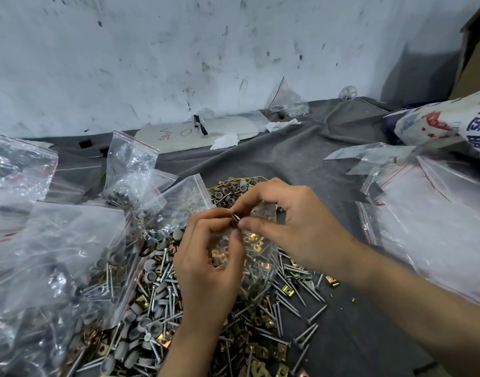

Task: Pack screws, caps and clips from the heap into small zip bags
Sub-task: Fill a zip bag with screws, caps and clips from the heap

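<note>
2 hands at small zip bag [258, 248], frame centre, over the heap [162, 295].
Left hand [206, 270] and right hand [296, 227] both curled, fingertips pinching the bag's mouth; 1 brass clip [235, 220] sits between them (which hand grips it, cannot tell). Gold clips inside the bag.

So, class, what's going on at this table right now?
A person is packing hardware. Both the left hand and right hand pinch the mouth of a small clear plastic zip bag, with a brass metal clip between their fingertips at the opening. The bag holds clips and screws. Below lies the mixed heap of silver screws, grey caps and brass clips on grey cloth.
</note>
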Action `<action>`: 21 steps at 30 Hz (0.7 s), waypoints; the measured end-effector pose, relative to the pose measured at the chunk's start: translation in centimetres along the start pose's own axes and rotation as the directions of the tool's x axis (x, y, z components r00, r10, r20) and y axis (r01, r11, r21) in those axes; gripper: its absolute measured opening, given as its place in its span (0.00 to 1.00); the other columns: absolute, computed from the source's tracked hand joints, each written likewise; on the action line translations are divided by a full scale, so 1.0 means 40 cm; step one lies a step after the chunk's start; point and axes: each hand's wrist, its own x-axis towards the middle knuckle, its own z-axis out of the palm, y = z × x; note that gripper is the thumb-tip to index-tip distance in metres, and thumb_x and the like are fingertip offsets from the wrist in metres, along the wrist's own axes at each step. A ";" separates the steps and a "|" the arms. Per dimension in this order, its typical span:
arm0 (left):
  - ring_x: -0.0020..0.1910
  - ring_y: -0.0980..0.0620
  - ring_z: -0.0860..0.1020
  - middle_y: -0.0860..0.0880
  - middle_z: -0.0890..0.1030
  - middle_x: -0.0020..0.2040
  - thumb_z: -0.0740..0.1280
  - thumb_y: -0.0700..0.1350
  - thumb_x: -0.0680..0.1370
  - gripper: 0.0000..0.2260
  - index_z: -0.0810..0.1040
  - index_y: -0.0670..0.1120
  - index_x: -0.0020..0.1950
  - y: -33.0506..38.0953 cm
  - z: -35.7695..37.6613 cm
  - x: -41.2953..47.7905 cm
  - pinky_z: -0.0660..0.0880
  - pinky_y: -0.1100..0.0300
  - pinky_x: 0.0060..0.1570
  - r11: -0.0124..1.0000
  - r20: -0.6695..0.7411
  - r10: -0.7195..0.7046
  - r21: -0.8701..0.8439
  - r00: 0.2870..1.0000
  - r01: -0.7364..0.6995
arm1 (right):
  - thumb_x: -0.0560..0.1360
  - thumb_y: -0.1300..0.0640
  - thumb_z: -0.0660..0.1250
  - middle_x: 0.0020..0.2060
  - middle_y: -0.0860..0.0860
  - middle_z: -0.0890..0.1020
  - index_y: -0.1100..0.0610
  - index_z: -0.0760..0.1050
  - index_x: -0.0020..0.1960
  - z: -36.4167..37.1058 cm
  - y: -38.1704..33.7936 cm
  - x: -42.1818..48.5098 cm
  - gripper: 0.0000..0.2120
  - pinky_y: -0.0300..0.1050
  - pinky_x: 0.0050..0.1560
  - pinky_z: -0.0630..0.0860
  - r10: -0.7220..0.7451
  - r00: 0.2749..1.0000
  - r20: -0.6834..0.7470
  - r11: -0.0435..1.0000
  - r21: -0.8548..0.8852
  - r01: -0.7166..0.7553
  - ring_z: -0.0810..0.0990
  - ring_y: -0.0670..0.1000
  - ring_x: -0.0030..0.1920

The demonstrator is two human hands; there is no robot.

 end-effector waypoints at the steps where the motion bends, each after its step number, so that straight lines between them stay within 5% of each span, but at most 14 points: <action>1: 0.51 0.58 0.78 0.57 0.76 0.53 0.64 0.44 0.77 0.04 0.75 0.45 0.48 0.000 0.000 0.000 0.76 0.67 0.46 1.000 -0.002 -0.010 0.006 1.000 0.010 | 0.70 0.62 0.74 0.42 0.40 0.80 0.53 0.81 0.49 0.005 0.000 -0.003 0.09 0.35 0.54 0.72 -0.017 1.000 -0.023 0.999 -0.031 0.016 0.77 0.41 0.50; 7: 0.50 0.58 0.78 0.56 0.76 0.52 0.63 0.44 0.77 0.04 0.74 0.45 0.48 0.009 -0.001 0.001 0.76 0.67 0.44 0.999 0.023 -0.021 0.037 1.000 0.020 | 0.71 0.63 0.73 0.44 0.44 0.80 0.55 0.80 0.48 0.019 0.001 -0.013 0.08 0.36 0.54 0.73 -0.047 0.997 -0.060 0.997 -0.070 0.043 0.77 0.42 0.50; 11: 0.51 0.64 0.75 0.57 0.74 0.53 0.61 0.41 0.78 0.05 0.74 0.45 0.53 0.011 -0.001 0.006 0.72 0.72 0.48 0.994 0.086 0.072 0.076 0.994 -0.079 | 0.72 0.66 0.71 0.38 0.43 0.81 0.52 0.78 0.45 -0.018 -0.001 0.003 0.10 0.32 0.45 0.75 0.114 0.986 0.121 0.971 0.199 -0.136 0.80 0.40 0.41; 15: 0.46 0.62 0.76 0.58 0.76 0.51 0.60 0.40 0.79 0.05 0.74 0.47 0.52 0.013 0.002 0.005 0.71 0.71 0.44 0.997 0.061 0.061 0.052 0.996 -0.065 | 0.72 0.67 0.70 0.39 0.45 0.82 0.56 0.79 0.47 -0.038 0.000 0.012 0.08 0.32 0.44 0.76 0.095 0.972 0.216 0.944 0.291 -0.156 0.81 0.41 0.41; 21: 0.52 0.62 0.76 0.50 0.77 0.51 0.61 0.40 0.78 0.07 0.76 0.41 0.53 0.005 -0.005 0.012 0.73 0.71 0.52 0.992 -0.016 0.063 0.112 0.998 -0.061 | 0.71 0.56 0.72 0.40 0.56 0.83 0.54 0.77 0.43 -0.091 0.060 0.036 0.05 0.41 0.46 0.77 0.193 0.969 -0.155 0.943 0.301 -0.140 0.80 0.46 0.41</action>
